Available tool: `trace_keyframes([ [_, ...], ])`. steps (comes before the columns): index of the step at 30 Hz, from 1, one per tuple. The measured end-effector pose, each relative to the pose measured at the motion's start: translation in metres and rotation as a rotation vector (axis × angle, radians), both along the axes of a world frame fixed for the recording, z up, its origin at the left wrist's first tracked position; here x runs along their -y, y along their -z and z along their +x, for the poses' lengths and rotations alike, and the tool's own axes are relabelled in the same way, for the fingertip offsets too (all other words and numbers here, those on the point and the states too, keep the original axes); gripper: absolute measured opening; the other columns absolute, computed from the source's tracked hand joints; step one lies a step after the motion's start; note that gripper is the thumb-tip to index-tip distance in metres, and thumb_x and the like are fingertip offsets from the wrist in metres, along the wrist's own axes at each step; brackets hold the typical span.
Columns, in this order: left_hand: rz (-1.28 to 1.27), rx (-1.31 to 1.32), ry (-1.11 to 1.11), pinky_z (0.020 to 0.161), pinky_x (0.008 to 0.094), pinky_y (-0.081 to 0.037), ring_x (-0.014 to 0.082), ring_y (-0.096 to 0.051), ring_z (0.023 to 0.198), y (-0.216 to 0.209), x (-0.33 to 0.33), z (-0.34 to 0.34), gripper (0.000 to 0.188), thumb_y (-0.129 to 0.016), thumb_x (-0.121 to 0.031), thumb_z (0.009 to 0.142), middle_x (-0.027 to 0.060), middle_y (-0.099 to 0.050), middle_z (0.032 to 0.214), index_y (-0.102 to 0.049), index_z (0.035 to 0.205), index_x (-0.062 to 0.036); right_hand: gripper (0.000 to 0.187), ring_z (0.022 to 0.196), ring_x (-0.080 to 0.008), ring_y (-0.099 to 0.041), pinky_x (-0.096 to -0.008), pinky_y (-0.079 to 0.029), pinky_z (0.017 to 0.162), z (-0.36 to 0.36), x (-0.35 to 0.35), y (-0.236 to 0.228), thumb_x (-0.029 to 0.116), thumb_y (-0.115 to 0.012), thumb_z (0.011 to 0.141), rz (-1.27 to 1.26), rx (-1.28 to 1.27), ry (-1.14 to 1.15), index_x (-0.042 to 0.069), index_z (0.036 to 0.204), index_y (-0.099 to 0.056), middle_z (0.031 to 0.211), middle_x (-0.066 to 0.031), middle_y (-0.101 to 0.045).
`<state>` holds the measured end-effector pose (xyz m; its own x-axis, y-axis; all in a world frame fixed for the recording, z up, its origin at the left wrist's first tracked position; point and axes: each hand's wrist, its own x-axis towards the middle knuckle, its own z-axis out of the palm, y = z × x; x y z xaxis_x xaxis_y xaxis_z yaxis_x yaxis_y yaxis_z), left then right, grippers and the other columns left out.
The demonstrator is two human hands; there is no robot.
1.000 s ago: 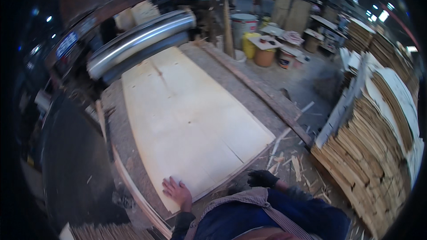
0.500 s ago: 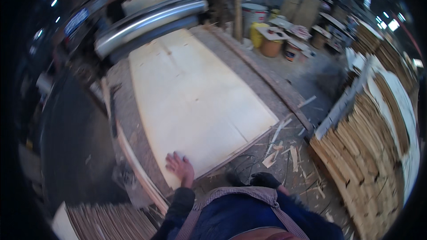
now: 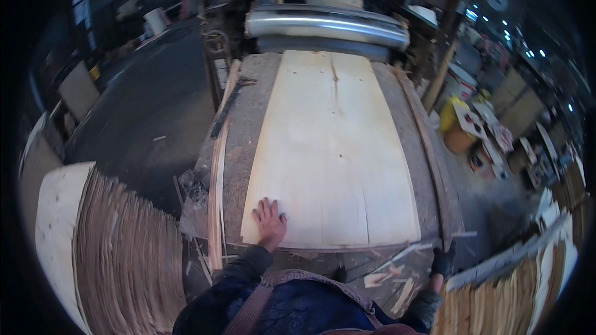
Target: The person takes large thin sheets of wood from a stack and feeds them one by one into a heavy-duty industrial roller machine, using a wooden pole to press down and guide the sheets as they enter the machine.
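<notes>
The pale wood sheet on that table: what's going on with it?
A person has their bare left hand spread on its near left corner. The pale wood sheet lies flat on the table, its far end close to a shiny metal roller. The dark-gloved right hand is off the sheet, by the near end of the right-hand rail; whether it touches it, I can't tell.

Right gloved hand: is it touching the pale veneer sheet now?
Apart. The head view shows the gloved right hand beyond the near right corner of the pale veneer sheet, with a visible gap between them.
</notes>
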<state>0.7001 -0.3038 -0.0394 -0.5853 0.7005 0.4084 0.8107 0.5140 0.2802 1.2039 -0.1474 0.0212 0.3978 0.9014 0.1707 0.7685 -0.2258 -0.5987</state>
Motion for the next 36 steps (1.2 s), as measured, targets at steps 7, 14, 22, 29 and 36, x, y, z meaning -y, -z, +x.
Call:
trace_keyframes([
  [7, 0.031, 0.014, -0.042, 0.102, 0.0511, -0.017, 0.0318, -0.026, 0.125, -0.007, -0.005, 0.006, 0.051, -0.058, -0.024, 0.074, 0.0160, -0.032, 0.133, -0.043, 0.121, -0.0088, 0.076, 0.121, -0.0362, -0.034, -0.0423, -0.028, 0.100, 0.074, -0.071, 0.069, 0.020, -0.056, 0.074, -0.418, 0.444, -0.044, 0.012, 0.138, -0.017, 0.133, -0.0210, -0.033],
  [14, 0.062, 0.151, -0.253, 0.100, 0.0505, -0.020, 0.0326, -0.026, 0.125, -0.002, -0.037, 0.015, 0.055, -0.061, -0.018, 0.071, 0.0165, -0.032, 0.132, -0.040, 0.122, -0.0106, 0.070, 0.110, -0.0350, -0.045, -0.0369, -0.037, 0.094, 0.106, -0.070, 0.106, 0.008, -0.048, 0.071, -0.241, 0.307, -0.411, 0.003, 0.136, -0.021, 0.128, -0.0223, -0.039],
  [22, 0.314, 0.546, 0.520, 0.096, 0.0401, -0.030, 0.0275, -0.032, 0.122, -0.007, -0.203, 0.131, 0.052, -0.061, -0.010, 0.076, 0.0147, -0.036, 0.129, -0.040, 0.123, -0.0051, 0.037, 0.067, -0.0193, -0.060, -0.0317, -0.051, 0.058, 0.038, -0.025, -0.017, 0.008, -0.056, 0.076, -0.646, -1.151, -0.694, -0.003, 0.111, -0.048, 0.101, -0.0162, -0.060],
  [29, -0.245, 2.121, 0.560, 0.076, 0.0381, -0.044, 0.0237, -0.054, 0.083, -0.026, -0.310, 0.301, 0.042, -0.056, -0.038, 0.082, 0.0089, -0.055, 0.093, -0.047, 0.111, -0.0077, 0.038, 0.080, -0.0181, -0.062, -0.0307, -0.051, 0.069, 0.048, 0.054, -0.036, 0.006, -0.051, 0.083, -0.743, -1.243, -0.520, -0.002, 0.119, -0.043, 0.111, -0.0124, -0.056],
  [36, -0.338, 2.601, 0.439, 0.079, 0.0403, -0.041, 0.0242, -0.055, 0.086, -0.057, -0.282, 0.360, 0.032, -0.052, -0.044, 0.083, 0.0045, -0.058, 0.086, -0.055, 0.089, -0.0132, 0.037, 0.077, -0.0165, -0.062, -0.0298, -0.050, 0.066, 0.038, 0.136, -0.042, 0.009, -0.059, 0.075, -0.366, -0.379, -0.532, 0.006, 0.111, -0.051, 0.097, -0.0070, -0.063],
])
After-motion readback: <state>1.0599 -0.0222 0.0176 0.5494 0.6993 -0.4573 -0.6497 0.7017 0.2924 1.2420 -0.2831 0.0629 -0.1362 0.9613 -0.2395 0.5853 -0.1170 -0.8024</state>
